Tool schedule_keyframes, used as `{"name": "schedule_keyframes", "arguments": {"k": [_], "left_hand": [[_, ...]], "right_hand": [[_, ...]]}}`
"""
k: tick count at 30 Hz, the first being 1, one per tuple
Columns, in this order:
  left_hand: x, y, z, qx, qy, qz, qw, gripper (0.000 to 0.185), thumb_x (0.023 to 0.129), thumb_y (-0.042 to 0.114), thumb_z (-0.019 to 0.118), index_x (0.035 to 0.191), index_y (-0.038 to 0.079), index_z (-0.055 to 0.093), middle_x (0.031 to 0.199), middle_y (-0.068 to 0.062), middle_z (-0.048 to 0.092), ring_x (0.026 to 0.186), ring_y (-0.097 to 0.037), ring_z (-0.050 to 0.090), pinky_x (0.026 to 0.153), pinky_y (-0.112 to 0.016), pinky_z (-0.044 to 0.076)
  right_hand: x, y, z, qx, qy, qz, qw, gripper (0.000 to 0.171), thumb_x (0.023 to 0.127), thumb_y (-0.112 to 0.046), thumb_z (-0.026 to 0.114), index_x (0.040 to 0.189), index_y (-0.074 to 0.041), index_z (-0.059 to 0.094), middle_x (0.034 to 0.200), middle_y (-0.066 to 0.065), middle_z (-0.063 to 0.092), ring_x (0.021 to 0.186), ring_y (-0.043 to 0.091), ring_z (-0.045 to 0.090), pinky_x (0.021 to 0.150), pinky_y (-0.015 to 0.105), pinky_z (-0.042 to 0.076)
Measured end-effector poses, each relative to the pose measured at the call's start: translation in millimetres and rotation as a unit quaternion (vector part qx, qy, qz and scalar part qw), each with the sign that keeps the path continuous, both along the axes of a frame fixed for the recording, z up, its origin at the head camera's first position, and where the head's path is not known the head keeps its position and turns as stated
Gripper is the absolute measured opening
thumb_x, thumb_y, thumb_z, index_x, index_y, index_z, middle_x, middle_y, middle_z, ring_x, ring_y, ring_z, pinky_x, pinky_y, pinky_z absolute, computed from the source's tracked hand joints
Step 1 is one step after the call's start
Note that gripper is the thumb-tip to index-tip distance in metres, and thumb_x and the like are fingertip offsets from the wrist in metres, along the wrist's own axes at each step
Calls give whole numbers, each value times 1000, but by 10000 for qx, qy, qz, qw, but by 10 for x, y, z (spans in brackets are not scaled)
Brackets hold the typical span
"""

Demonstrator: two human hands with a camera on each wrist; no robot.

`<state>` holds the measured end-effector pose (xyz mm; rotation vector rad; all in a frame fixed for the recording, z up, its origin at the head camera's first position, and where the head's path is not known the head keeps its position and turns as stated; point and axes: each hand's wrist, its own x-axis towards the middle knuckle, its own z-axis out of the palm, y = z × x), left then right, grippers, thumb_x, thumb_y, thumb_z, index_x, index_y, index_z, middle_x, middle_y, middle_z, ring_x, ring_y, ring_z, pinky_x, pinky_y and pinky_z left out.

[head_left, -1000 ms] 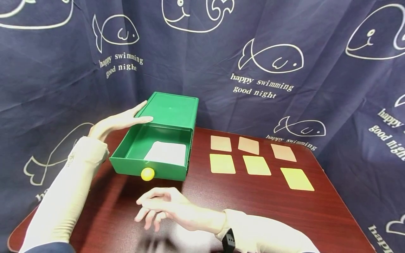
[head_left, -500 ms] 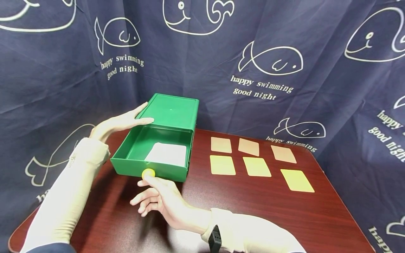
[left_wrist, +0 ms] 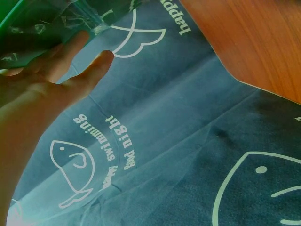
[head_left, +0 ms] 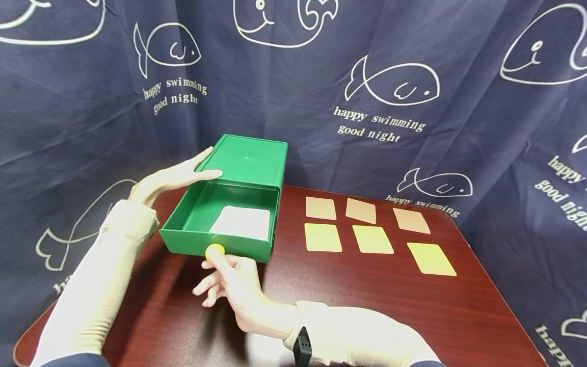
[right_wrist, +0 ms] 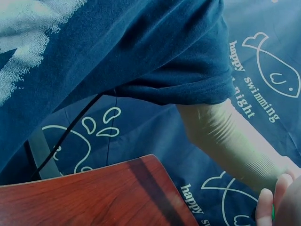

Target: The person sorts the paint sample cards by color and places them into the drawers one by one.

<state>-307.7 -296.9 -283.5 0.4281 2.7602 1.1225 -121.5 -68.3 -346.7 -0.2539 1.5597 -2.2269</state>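
A green box (head_left: 247, 158) stands at the back left of the table with its drawer (head_left: 183, 242) pulled out. A white card (head_left: 243, 223) lies inside the drawer, towards its right side. My left hand (head_left: 169, 178) rests against the box's left side, fingers extended and thumb over the top edge; some fingertips are hidden. My right hand (head_left: 245, 293) pinches the round yellow knob (head_left: 221, 249) on the drawer front, thumb on top and index finger beneath. Its other fingers stay loose. Only a few right fingers (right_wrist: 265, 207) show in the right wrist view.
Pink cards (head_left: 320, 208) lie in a row right of the box, with yellow cards (head_left: 323, 237) in a nearer row. A navy fish-print curtain (head_left: 316, 102) hangs close behind the reddish-brown table (head_left: 367, 290). A black band (head_left: 302, 347) circles my right wrist.
My right hand has moved up from in front of the drawer and taken hold of the yellow knob. My left hand, the box and the cards look unchanged.
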Motion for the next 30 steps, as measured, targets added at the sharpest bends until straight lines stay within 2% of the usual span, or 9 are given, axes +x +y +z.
{"name": "schedule_keyframes", "arguments": {"k": [4, 6, 10, 14, 25, 30], "left_hand": [[5, -8, -5, 79, -2, 20, 10000, 91, 94, 49, 55, 156, 23, -5, 164, 0, 0, 150, -25, 6, 122, -54, 8], [5, -12, -11, 96, 4, 17, 10000, 91, 94, 49, 56, 156, 23, -5, 164, -1, 0, 149, -25, 6, 122, -54, 8], [9, -17, -22, 98, 8, 30, 9999, 91, 94, 49, 56, 156, 22, -4, 164, -1, 1, 150, -24, 6, 122, -54, 8], [9, -18, -30, 18, 59, -4, 10000, 91, 94, 49, 56, 157, 21, -4, 164, -1, 0, 150, -24, 5, 122, -53, 8], [9, -20, -27, -181, 158, -12, 9997, 90, 94, 52, 53, 156, 21, -4, 164, 0, -1, 151, -22, 2, 123, -51, 7], [-6, -9, -18, -175, 150, -10, 9997, 91, 94, 53, 52, 156, 19, -5, 164, -2, -2, 151, -24, 1, 123, -51, 6]], "right_hand": [[-10, -22, -9, 126, 113, -150, 9997, 40, 92, -32, 64, 92, 8, 63, 61, 25, 67, 37, 6, 51, 46, 24, 50], [-21, -26, -13, 181, 206, -179, 9995, 39, 92, -33, 64, 91, 6, 64, 62, 27, 66, 37, 6, 51, 47, 24, 50], [-43, -21, -15, 231, 351, -181, 9990, 36, 93, -33, 63, 87, 3, 64, 69, 37, 64, 37, 6, 51, 49, 24, 52], [-66, -8, 0, 241, 431, -178, 9986, 37, 93, -32, 63, 87, 5, 64, 76, 44, 60, 38, 6, 52, 49, 25, 53], [-181, -21, 23, 213, 505, -350, 9979, 35, 92, -29, 63, 88, 6, 63, 73, 39, 63, 40, 10, 55, 52, 28, 56], [-233, -31, 32, 228, 526, -407, 9975, 31, 91, -29, 63, 84, 2, 64, 69, 36, 65, 40, 9, 54, 55, 30, 58]]}}
